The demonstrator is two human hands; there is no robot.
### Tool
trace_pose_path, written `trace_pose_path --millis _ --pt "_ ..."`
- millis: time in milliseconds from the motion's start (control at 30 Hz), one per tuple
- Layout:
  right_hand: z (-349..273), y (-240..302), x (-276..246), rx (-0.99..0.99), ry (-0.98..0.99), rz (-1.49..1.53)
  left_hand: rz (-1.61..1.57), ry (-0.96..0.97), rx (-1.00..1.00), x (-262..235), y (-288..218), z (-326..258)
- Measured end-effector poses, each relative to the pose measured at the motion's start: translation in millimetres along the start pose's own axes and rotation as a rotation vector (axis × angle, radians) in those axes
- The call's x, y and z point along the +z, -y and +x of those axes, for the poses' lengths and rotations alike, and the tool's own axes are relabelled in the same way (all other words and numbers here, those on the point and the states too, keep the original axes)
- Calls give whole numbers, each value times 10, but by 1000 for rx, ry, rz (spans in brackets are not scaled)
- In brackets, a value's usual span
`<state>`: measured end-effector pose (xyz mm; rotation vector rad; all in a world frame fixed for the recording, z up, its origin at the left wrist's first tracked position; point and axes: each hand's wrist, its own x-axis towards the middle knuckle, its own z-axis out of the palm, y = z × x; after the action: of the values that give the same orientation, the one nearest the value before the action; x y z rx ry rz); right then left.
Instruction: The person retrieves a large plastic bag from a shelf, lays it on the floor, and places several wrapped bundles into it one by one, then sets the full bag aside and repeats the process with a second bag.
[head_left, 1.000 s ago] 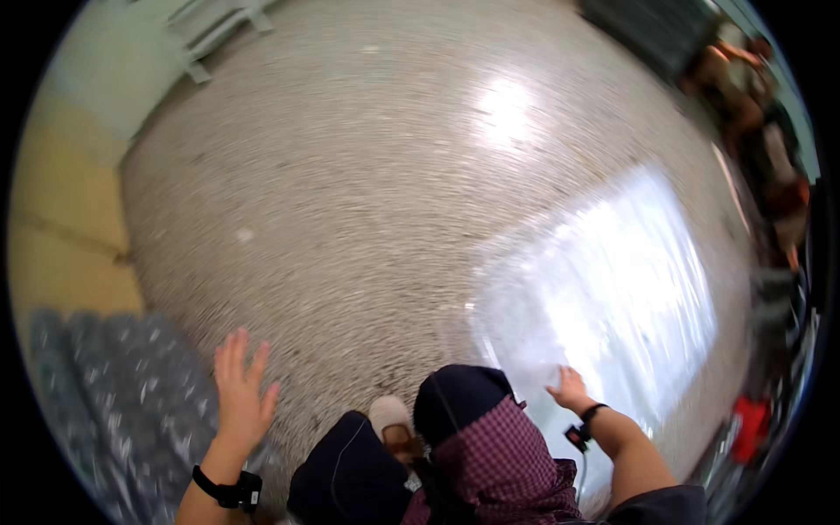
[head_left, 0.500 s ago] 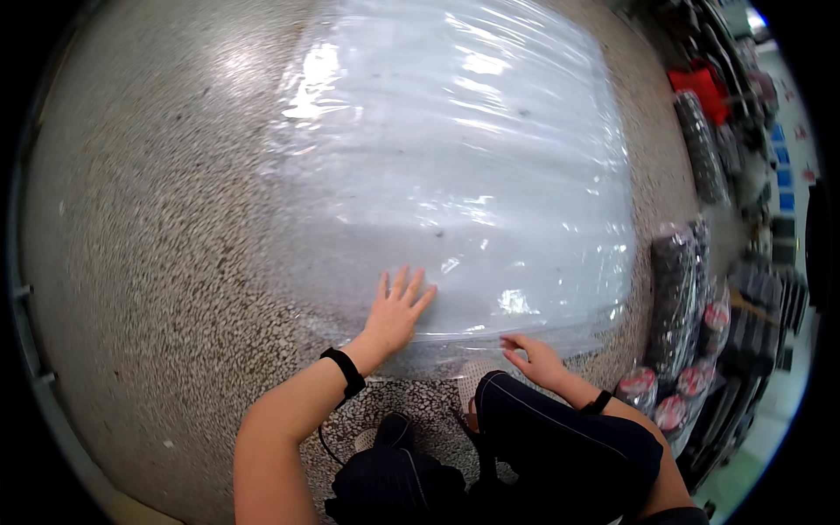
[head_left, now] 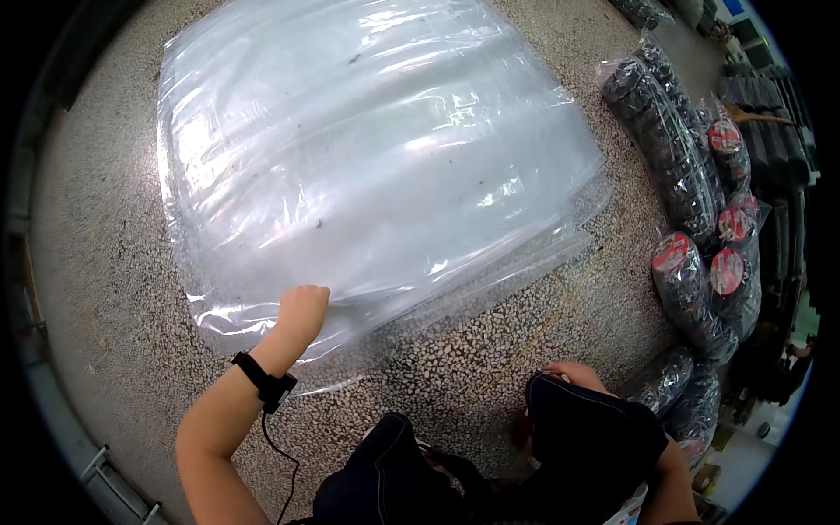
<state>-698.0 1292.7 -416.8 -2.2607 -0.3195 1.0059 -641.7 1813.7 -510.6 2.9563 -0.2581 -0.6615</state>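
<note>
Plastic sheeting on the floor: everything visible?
The plastic sheeting is translucent, whitish, glossy film, roughly four-sided, with ripples, bright glare and a few dark specks. Offset edges at its near right suggest layers. It lies flat on the speckled floor, its far end cut off. The closed left hand is at its near edge; whether it pinches film is unclear.
</note>
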Motion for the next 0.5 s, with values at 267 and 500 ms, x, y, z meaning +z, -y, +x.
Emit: trace_pose_path --millis 267,500 --pt "889 133 -542 -32 40 94 -635 200 65 -946 -1479 472" --pt "1578 348 -330 -56 161 1157 -820 272 9 -1062 -2484 918"
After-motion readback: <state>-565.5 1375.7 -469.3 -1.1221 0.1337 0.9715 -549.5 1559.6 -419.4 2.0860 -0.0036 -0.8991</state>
